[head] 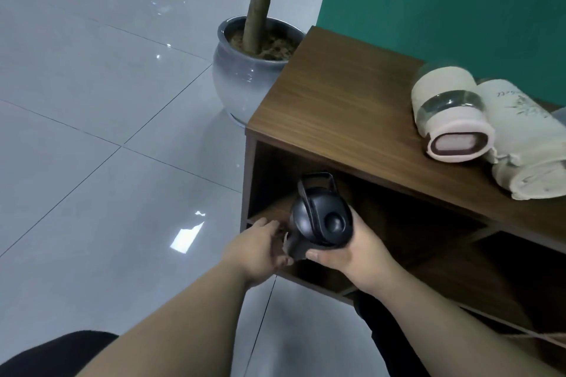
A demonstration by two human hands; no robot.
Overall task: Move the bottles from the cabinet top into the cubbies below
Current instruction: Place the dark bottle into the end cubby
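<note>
Both hands grip the black bottle [321,217] at the leftmost cubby [275,193] mouth: right hand [352,257] wrapped tight, left hand [260,251] pinching its side. Above-right, two bottles [453,119] lie on the cabinet top [337,95]; potted plant [254,67] beyond.

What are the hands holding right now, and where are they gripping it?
Both hands hold the black bottle. The right hand wraps its body below the lid; the left hand steadies its lower left side.

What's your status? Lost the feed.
Both hands, left and right, on black bottle at left cubby mouth. Two bottles on top. Path clear.
</note>
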